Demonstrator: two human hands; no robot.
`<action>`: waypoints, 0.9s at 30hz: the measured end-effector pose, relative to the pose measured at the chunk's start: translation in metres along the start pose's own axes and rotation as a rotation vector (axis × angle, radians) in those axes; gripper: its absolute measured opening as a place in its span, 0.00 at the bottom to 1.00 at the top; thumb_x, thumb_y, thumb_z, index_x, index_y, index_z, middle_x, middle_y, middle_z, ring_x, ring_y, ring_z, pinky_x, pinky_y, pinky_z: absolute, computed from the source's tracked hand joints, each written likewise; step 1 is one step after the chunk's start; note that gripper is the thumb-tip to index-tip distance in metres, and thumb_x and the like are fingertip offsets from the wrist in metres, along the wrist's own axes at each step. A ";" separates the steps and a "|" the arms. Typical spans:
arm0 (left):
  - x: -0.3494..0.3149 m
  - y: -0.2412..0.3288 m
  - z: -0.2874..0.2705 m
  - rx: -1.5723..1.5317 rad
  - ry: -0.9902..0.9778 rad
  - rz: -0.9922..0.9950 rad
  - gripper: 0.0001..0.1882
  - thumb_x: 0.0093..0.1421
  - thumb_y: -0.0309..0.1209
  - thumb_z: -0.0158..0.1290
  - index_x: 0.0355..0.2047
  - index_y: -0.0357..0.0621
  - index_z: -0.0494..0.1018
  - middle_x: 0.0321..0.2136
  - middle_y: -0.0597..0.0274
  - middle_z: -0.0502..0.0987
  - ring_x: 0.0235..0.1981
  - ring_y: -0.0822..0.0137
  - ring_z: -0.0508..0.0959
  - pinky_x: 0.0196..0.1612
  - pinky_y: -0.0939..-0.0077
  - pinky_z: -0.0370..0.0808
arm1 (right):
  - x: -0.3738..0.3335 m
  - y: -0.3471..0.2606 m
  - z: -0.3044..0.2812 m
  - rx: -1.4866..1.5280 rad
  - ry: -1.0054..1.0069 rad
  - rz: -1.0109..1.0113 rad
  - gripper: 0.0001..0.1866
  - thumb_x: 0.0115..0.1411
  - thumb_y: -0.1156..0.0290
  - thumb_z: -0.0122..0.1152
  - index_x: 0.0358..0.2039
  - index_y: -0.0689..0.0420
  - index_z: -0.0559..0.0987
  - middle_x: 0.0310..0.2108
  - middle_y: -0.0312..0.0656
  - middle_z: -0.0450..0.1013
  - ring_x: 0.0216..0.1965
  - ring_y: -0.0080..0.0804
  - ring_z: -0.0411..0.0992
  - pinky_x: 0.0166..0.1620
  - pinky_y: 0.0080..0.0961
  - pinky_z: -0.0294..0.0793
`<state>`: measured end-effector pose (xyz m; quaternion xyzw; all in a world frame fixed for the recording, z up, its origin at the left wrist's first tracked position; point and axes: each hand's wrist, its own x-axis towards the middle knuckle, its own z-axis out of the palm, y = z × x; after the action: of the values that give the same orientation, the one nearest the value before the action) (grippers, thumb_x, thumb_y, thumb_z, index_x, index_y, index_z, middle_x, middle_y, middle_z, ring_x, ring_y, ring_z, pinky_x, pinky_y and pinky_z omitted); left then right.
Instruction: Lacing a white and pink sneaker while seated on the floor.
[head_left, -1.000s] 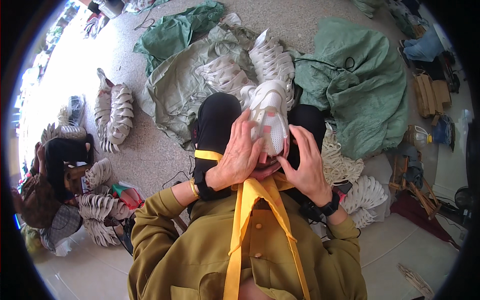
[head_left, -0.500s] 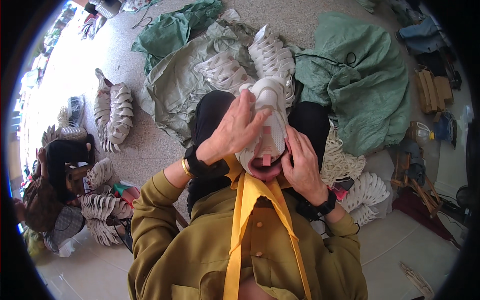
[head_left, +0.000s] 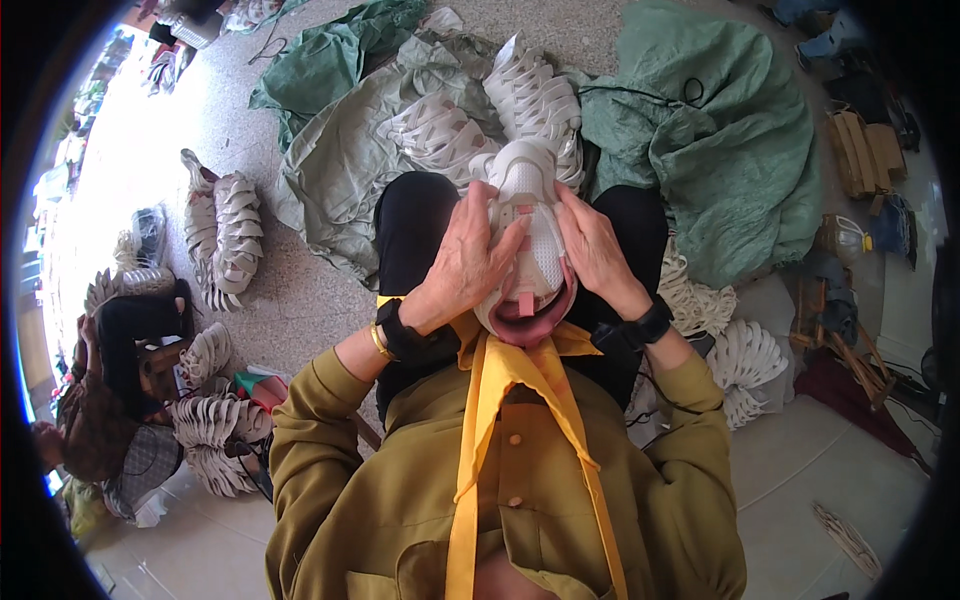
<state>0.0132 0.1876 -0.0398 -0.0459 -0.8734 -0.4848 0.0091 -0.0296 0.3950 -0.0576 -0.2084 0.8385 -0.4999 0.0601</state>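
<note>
A white sneaker upper (head_left: 527,168) with a pink lining and a pink tongue tab lies over my lap, its toe pointing away from me. My left hand (head_left: 462,258) grips its left side, with the thumb reaching over the tongue area. Along the right side, my right hand (head_left: 598,245) is closed on the upper near its middle; some of its fingers are hidden underneath. Just beyond the toe lie two nested stacks of white uppers, a shorter one (head_left: 437,133) and a longer one (head_left: 535,100).
Green sacks lie at the far right (head_left: 720,160) and far left (head_left: 335,75). More stacked uppers (head_left: 237,235) rest on the left floor, others (head_left: 748,368) at my right. Another person (head_left: 115,420) sits at the left. A wooden stool (head_left: 850,365) stands at the right.
My right hand has slid forward along the upper, from beside the heel opening toward the toe. My left hand has shifted slightly off the tongue toward the left side.
</note>
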 end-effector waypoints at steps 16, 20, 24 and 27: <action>-0.026 0.022 -0.019 0.037 0.085 0.169 0.17 0.54 0.26 0.64 0.40 0.35 0.69 0.39 0.48 0.69 0.41 0.45 0.71 0.44 0.56 0.71 | -0.045 -0.063 -0.014 -0.357 -0.001 -0.484 0.21 0.51 0.72 0.67 0.48 0.57 0.80 0.47 0.44 0.74 0.47 0.44 0.74 0.48 0.39 0.75; -0.027 0.019 -0.015 0.103 0.135 0.247 0.16 0.54 0.24 0.62 0.40 0.36 0.69 0.40 0.48 0.70 0.41 0.45 0.71 0.44 0.56 0.71 | -0.041 -0.056 -0.004 -0.501 0.057 -0.591 0.16 0.51 0.72 0.66 0.41 0.57 0.80 0.41 0.41 0.74 0.42 0.39 0.74 0.41 0.34 0.73; -0.029 0.012 -0.016 0.119 0.130 0.262 0.15 0.54 0.23 0.61 0.40 0.37 0.69 0.43 0.48 0.72 0.42 0.44 0.71 0.45 0.55 0.71 | -0.046 -0.053 -0.004 -0.446 0.098 -0.579 0.14 0.49 0.77 0.67 0.38 0.59 0.80 0.39 0.41 0.73 0.40 0.39 0.74 0.41 0.32 0.75; -0.030 0.016 -0.016 0.140 0.133 0.299 0.16 0.54 0.24 0.62 0.41 0.36 0.69 0.45 0.48 0.73 0.43 0.44 0.71 0.47 0.54 0.71 | -0.054 -0.048 -0.003 -0.381 0.141 -0.507 0.14 0.47 0.80 0.68 0.37 0.61 0.79 0.38 0.42 0.73 0.39 0.40 0.73 0.42 0.32 0.77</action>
<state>0.0438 0.1802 -0.0199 -0.1421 -0.8860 -0.4180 0.1420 0.0328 0.3995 -0.0205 -0.3832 0.8403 -0.3464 -0.1646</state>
